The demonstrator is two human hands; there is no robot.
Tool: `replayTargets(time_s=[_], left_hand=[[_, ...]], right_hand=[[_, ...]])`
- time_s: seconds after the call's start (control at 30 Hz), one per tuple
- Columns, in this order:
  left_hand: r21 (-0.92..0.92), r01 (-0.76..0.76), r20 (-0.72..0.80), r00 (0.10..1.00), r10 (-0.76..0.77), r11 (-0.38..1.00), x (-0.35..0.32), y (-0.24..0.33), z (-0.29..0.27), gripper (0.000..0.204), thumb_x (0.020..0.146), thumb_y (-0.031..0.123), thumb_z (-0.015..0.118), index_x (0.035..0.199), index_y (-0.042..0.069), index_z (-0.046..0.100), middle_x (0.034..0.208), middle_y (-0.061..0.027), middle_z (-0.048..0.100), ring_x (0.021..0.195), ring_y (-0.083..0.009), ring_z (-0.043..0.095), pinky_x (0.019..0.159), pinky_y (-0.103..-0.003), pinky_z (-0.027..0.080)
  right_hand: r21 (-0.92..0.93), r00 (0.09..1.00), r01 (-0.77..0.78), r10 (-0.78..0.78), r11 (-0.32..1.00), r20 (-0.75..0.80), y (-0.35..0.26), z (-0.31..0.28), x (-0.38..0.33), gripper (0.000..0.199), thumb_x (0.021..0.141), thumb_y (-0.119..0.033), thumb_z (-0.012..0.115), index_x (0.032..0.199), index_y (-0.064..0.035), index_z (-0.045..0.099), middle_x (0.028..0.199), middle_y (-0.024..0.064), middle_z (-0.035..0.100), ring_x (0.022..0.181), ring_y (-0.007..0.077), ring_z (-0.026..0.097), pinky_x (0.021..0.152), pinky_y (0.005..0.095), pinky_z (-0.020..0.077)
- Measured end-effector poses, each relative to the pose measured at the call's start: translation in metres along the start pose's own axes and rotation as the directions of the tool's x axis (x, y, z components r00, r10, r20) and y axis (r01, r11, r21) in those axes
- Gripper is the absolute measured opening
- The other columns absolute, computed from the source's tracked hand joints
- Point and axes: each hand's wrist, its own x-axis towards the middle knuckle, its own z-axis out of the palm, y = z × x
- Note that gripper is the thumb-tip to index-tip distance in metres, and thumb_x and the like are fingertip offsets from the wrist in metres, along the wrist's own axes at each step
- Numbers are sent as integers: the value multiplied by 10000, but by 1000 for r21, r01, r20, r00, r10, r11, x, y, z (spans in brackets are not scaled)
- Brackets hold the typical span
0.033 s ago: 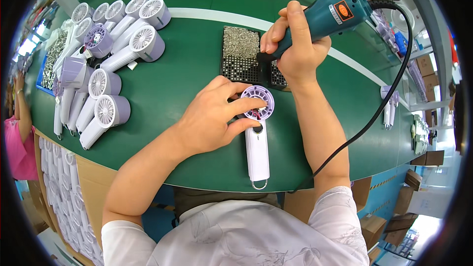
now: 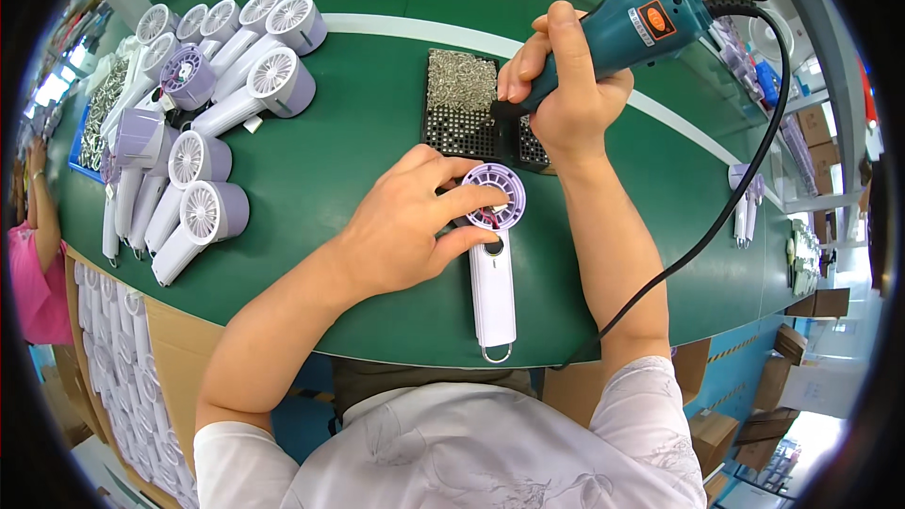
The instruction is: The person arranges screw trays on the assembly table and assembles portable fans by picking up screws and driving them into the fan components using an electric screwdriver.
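Note:
A white handheld fan (image 2: 493, 297) with an open purple head lies on the green table in front of me, its metal loop toward my body. My left hand (image 2: 401, 217) is closed on the fan's head, with the index finger reaching inside near red wires and the thumb at the lower rim. My right hand (image 2: 580, 85) grips a teal electric screwdriver (image 2: 627, 33) raised above the table, its tip end pointing down and left. Below that tip, a black screw tray (image 2: 457, 137) full of small silver screws stands just beyond the fan; a second black block (image 2: 533, 151) sits beside it.
Several finished-looking handheld fans (image 2: 203, 212) lie piled at the left, by a blue bin (image 2: 87, 155) of metal loops. The screwdriver's black cord (image 2: 702, 240) curves down past my right arm. A person in pink (image 2: 42, 273) is at far left; cartons (image 2: 712, 434) stand at lower right.

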Motion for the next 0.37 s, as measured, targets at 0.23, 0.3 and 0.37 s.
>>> replayTargets(time_s=[0.23, 0.3, 0.37], left_hand=[[-12, -9, -65, 998, 8, 1000, -2, -3, 4, 378, 718, 182, 880, 1040, 94, 702, 1140, -142, 685, 904, -309, 610, 787, -402, 521], [-18, -5, -62, 998, 4, 1000, -2, -3, 4, 379, 719, 182, 880, 1040, 91, 700, 1142, -143, 685, 903, -311, 610, 791, -402, 523], [-21, -5, -50, 999, 4, 1000, -2, -3, 4, 385, 720, 180, 880, 1044, 85, 697, 1149, -148, 684, 911, -315, 613, 800, -405, 526]], right_hand=[[-31, 1000, -20, 21, 999, 19, 3, 3, -3, 201, 1010, -165, 615, 930, 19, 619, 602, 82, 571, 421, 167, 523, 425, 350, 473], [-34, 999, -24, 25, 999, 20, 3, 3, -3, 202, 1008, -167, 618, 929, 19, 619, 601, 83, 570, 422, 167, 524, 425, 350, 473], [-32, 999, -38, 38, 999, 5, 3, 3, -4, 200, 1005, -171, 626, 936, 18, 623, 601, 86, 570, 420, 170, 523, 426, 355, 475]])
